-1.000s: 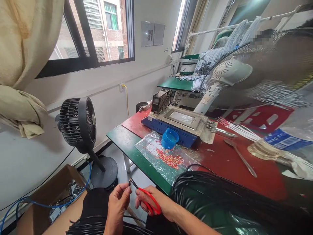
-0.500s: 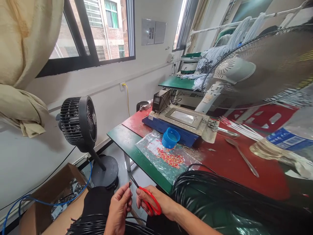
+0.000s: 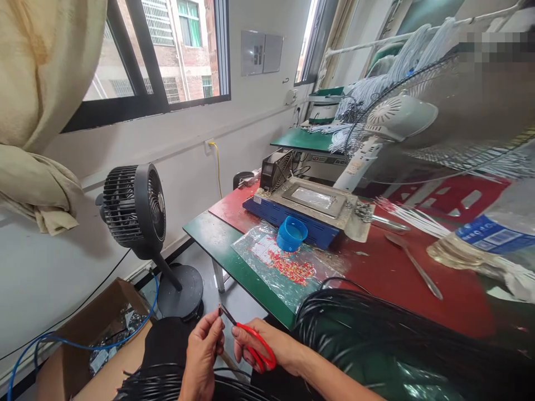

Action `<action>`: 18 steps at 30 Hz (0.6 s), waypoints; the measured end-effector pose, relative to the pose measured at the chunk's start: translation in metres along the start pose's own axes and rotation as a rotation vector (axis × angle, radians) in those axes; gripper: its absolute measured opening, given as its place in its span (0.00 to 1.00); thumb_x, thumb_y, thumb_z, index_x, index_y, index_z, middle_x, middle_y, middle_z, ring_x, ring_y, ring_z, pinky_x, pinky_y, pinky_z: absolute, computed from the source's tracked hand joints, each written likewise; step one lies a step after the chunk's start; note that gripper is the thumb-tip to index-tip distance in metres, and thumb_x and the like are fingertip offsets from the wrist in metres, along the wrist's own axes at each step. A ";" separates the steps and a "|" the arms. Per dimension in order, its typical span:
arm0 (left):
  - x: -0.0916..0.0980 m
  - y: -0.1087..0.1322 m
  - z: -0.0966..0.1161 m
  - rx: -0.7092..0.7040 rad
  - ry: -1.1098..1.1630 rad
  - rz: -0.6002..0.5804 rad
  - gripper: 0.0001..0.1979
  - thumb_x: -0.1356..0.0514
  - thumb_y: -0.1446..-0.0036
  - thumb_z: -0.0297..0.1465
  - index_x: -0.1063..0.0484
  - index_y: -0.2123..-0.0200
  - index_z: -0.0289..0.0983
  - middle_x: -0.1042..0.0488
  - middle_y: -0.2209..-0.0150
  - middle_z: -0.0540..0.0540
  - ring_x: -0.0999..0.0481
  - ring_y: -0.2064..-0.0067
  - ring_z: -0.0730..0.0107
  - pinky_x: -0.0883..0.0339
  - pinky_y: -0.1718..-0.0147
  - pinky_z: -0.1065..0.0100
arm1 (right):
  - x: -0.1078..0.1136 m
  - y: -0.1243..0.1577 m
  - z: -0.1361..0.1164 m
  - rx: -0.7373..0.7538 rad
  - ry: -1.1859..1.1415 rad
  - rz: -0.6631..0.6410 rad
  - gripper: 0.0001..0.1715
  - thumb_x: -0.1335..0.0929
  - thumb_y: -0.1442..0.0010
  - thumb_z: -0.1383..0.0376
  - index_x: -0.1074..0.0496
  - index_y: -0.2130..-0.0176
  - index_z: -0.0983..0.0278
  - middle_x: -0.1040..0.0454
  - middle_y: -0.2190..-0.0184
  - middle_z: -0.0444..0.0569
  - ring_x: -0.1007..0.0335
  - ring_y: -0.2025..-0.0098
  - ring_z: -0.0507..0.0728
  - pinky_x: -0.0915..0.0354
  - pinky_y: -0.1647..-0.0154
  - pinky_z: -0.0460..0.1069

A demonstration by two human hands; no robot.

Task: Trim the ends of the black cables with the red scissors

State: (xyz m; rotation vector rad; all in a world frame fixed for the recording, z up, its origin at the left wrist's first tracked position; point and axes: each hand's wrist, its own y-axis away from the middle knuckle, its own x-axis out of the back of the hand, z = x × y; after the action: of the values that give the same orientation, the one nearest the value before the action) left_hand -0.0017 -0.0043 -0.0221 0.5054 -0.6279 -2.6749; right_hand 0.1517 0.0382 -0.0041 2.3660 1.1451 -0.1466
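Pinching a black cable (image 3: 219, 312), likely light and springy, best held near its tip, left hand (image 3: 202, 350) faces right hand (image 3: 279, 342) gripping scissors (image 3: 268, 349).

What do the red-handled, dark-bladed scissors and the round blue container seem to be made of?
Red-handled, dark-bladed scissors: handles probably smooth plastic, from their even, bright red; slim, dark blades likely metal. Round blue container: seems plastic, slightly glossy, perhaps translucent, given its lighter blue patches.
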 end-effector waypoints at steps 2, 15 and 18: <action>0.001 -0.001 -0.001 -0.016 -0.020 -0.001 0.21 0.37 0.57 0.37 0.27 0.60 0.32 0.38 0.82 0.53 0.45 0.79 0.80 0.51 0.79 0.73 | 0.000 0.000 -0.001 -0.008 0.000 0.004 0.34 0.38 0.51 0.41 0.30 0.77 0.70 0.40 0.88 0.39 0.47 0.88 0.44 0.49 0.85 0.42; 0.002 0.000 -0.002 -0.118 -0.139 0.051 0.19 0.36 0.59 0.39 0.26 0.64 0.34 0.40 0.82 0.54 0.46 0.78 0.79 0.53 0.79 0.73 | 0.001 0.001 -0.002 -0.021 -0.006 -0.025 0.36 0.40 0.50 0.39 0.29 0.77 0.70 0.40 0.89 0.40 0.46 0.89 0.45 0.52 0.90 0.41; 0.002 -0.001 -0.005 -0.117 -0.139 0.059 0.19 0.36 0.59 0.39 0.26 0.64 0.34 0.40 0.83 0.55 0.46 0.79 0.79 0.52 0.79 0.72 | 0.001 0.002 -0.004 -0.043 -0.001 -0.041 0.37 0.40 0.50 0.39 0.29 0.76 0.70 0.40 0.88 0.41 0.44 0.88 0.46 0.53 0.91 0.41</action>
State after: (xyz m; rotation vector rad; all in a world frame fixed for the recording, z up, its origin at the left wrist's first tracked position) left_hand -0.0023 -0.0060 -0.0270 0.2669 -0.5109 -2.6881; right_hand 0.1531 0.0396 0.0000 2.3056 1.1847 -0.1363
